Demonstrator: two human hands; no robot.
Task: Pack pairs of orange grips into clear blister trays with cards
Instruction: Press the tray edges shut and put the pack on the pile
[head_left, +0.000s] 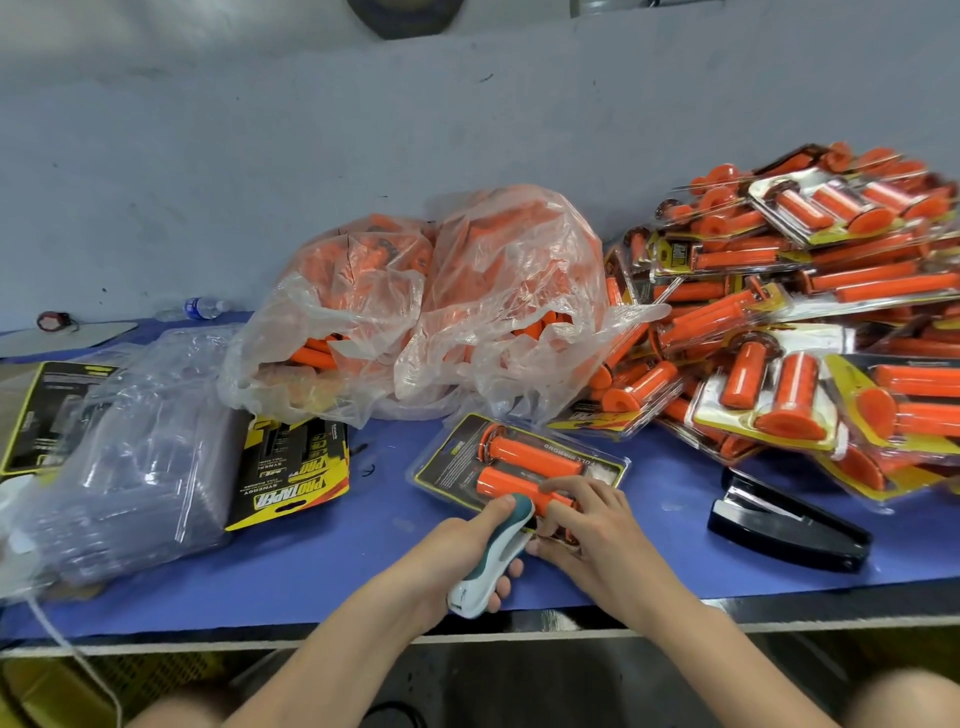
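Observation:
A clear blister pack (519, 467) with a black-and-yellow card and two orange grips lies on the blue table mat in front of me. My left hand (462, 551) is closed around a small white-and-teal stapler (493, 558), whose nose sits at the pack's near edge. My right hand (587, 525) presses down on the pack's near right corner, fingers over the lower grip. Loose orange grips fill two clear plastic bags (447, 306) behind the pack.
A heap of finished packs (789, 322) covers the right side. A black stapler (784, 525) lies right of my hands. Stacked empty clear trays (135, 467) and printed cards (291, 478) sit at the left. A water bottle (200, 307) lies by the wall.

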